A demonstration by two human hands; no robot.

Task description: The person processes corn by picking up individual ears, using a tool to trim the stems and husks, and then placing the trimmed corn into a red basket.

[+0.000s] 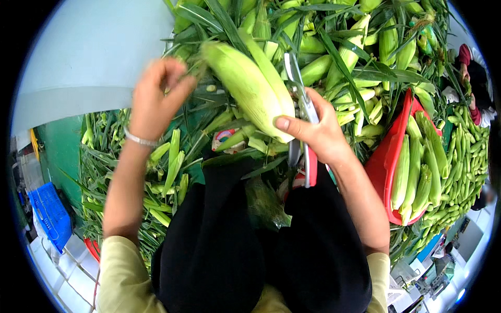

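An ear of corn in its green husk [246, 88] lies tilted across the middle, its lower end under the thumb of my right hand [317, 129]. The same hand also holds pruning shears [303, 94] with a red and silver handle, blades pointing up and away. My left hand [162, 88], blurred and wearing a pale bracelet, is beside the ear's upper end; its fingers are curled, and whether a thin strand is between them is unclear. Loose husk leaves [172, 164] lie below it.
A heap of unhusked corn [313, 47] fills the top. At right, a red plastic container [391, 172] holds several trimmed ears, with a pile of green pods [458, 156] beyond and a co-worker's hands [465, 74] above. A blue basket [51, 215] stands at far left.
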